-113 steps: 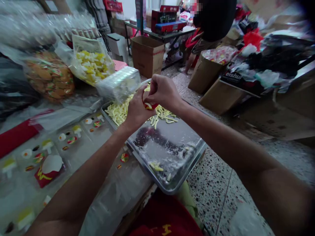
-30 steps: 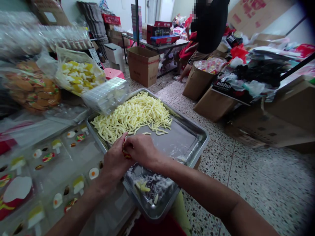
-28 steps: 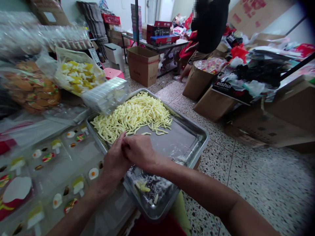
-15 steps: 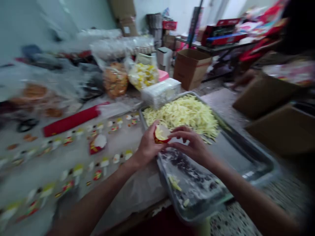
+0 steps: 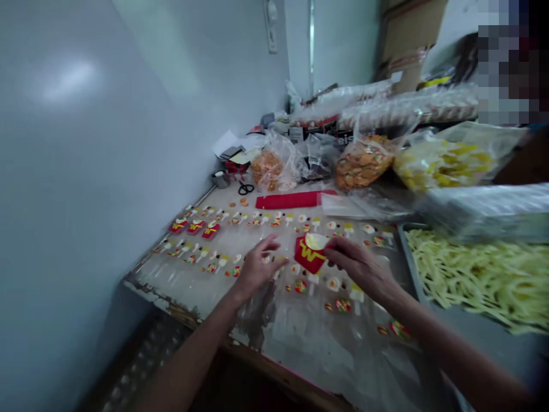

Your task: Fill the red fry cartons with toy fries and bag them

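So the right hand (image 5: 362, 268) is pinching the top right edge of a red fry carton (image 5: 303, 257) with a yellow zigzag, pale stuff poking out the top. Left hand (image 5: 258, 264) is just beside it, fingers spread, not touching. Three more red cartons (image 5: 195, 227) sit in a row further left on the table (image 5: 304, 343), between lines of tiny egg and pizza-looking bits. Behind those: a long red strip (image 5: 287, 200), black scissors (image 5: 246, 189) and clear bags (image 5: 364, 163). Off right, there's a metal tray (image 5: 476, 339) piled with yellow fries (image 5: 476, 274).
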`<state>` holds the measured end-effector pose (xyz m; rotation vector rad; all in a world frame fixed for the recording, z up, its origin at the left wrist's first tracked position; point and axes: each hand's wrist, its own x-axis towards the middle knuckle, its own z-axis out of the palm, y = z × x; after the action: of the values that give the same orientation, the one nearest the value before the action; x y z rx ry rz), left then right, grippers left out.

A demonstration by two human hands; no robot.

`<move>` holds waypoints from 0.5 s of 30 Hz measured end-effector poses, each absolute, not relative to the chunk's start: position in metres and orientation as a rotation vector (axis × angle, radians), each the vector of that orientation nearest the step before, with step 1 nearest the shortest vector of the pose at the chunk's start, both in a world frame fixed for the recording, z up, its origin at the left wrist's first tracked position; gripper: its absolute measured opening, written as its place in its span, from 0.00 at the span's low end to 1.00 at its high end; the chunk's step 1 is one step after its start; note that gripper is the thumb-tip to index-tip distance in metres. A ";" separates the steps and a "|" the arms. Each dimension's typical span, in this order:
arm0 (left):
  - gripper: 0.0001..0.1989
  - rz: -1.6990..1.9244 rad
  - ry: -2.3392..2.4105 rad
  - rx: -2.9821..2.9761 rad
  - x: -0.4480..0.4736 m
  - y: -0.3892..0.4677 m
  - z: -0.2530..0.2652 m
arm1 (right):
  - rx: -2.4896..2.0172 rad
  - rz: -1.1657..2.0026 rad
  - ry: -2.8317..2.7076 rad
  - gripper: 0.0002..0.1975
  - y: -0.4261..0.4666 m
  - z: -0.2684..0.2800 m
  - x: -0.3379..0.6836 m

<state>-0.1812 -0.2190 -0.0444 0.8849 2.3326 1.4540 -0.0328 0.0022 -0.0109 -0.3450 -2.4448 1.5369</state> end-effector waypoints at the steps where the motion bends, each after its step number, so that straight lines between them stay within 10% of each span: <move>1: 0.32 1.425 2.552 0.797 -0.210 -0.247 -0.047 | -0.309 1.573 -2.450 0.14 -0.007 -0.012 -0.063; 15: 0.29 0.976 2.709 1.318 -0.432 -0.360 -0.087 | 0.019 0.964 -3.050 0.13 -0.148 -0.083 -0.361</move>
<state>-0.4320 -0.3595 -0.0871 1.3181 2.7093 0.9759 -0.3614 -0.1484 -0.0833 0.0188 -3.0504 0.9640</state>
